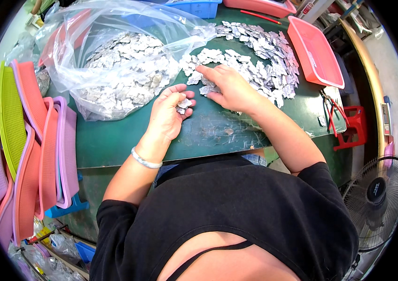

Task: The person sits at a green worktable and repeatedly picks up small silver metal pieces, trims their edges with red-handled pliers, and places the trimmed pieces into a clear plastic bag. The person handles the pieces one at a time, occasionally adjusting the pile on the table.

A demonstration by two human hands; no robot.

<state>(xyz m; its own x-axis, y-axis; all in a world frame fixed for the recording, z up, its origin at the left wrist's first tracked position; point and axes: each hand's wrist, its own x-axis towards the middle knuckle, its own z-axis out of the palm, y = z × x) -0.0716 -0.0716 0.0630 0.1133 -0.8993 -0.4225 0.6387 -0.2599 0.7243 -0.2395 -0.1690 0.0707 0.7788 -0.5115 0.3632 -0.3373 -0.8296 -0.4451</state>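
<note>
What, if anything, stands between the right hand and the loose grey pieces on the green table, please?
Nothing visible does: the right hand is at the loose grey pieces, its fingers over some of them. The clear plastic bag lies to the left, outside that path.

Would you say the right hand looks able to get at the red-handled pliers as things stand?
Most likely yes: the right hand is over the grey pieces, and the pliers lie uncovered at the right edge of the green table, with nothing tall apparently in between.
</note>
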